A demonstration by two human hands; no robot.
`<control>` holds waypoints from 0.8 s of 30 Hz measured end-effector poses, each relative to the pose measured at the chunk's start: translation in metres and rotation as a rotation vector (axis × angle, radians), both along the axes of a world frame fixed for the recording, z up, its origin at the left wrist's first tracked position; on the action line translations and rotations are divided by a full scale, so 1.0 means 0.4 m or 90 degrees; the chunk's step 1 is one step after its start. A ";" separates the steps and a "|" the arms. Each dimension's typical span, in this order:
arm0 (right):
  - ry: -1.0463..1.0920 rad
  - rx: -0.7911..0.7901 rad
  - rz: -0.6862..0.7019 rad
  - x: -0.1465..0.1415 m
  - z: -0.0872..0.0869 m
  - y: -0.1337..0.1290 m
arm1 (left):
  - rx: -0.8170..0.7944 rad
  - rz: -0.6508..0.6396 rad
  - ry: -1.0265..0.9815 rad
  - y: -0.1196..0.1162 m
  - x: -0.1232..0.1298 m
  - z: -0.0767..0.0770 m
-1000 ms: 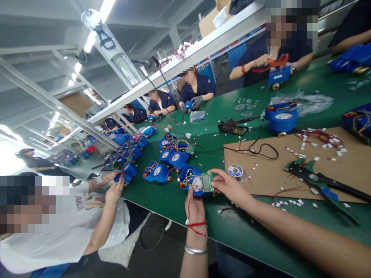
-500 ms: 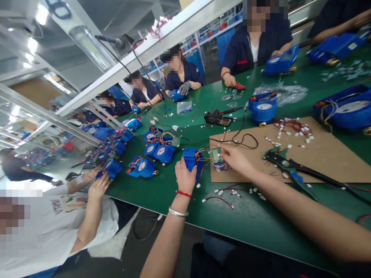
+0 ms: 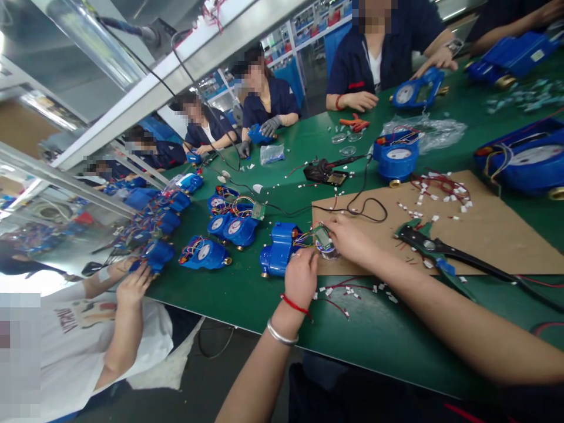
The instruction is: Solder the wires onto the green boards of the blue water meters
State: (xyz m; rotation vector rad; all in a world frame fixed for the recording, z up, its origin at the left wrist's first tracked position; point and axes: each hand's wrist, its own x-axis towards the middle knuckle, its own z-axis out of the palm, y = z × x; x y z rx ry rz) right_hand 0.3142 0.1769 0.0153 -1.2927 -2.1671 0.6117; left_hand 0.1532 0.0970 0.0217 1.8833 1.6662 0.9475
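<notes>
A blue water meter (image 3: pixel 282 249) lies on the green table, its coloured wires (image 3: pixel 303 238) running right to a small circuit board with a display (image 3: pixel 323 237). My right hand (image 3: pixel 348 236) grips that board by its right edge, tilted, over a solder spool (image 3: pixel 326 252). My left hand (image 3: pixel 302 273) is at the meter's right end, just below the wires. Its fingers are curled together, and whatever they pinch is hidden.
Brown cardboard (image 3: pixel 476 235) carries wire strippers (image 3: pixel 436 247) and red leads with white connectors (image 3: pixel 440 191). A soldering iron stand (image 3: pixel 326 171) is behind. More blue meters (image 3: pixel 205 252) stand left. Co-workers sit along the far side, and one in a white shirt (image 3: pixel 88 329) works at left.
My left hand has let go of the meter's body and moved right, to the wires. The board is now tilted in my right hand. The view has shifted slightly.
</notes>
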 end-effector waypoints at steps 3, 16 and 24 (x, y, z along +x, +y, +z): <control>-0.064 -0.004 0.017 -0.002 0.019 0.007 | -0.142 0.048 -0.170 0.023 0.017 -0.050; 0.014 -0.103 -0.044 0.048 0.056 0.122 | -0.092 0.015 -0.089 0.029 0.012 -0.048; 0.320 -0.282 -0.256 0.038 -0.003 0.477 | -0.104 0.048 -0.053 0.027 0.022 -0.038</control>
